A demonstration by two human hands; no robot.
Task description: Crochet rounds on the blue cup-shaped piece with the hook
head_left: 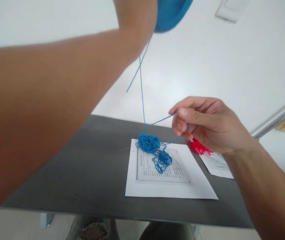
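Note:
My left arm reaches up across the view, and only the wrist and lower part of my left hand (pixel 139 23) show at the top edge; its fingers are out of sight. Beside it hangs a blue ribbed knitted piece (pixel 173 15), cut off by the frame. From that area blue yarn (pixel 142 88) runs down, with one loose end dangling. My right hand (pixel 194 116) pinches a strand of this yarn between thumb and index finger. Below lie a wound blue yarn ball (pixel 148 143) and a looser blue tangle (pixel 161 161), both on a printed sheet (pixel 172 190).
A dark grey table (pixel 95 180) stands against a white wall (pixel 232 66). Red yarn (pixel 199 146) and another printed sheet (pixel 217 165) lie partly behind my right hand and arm. A metal rail (pixel 277 121) crosses the right side.

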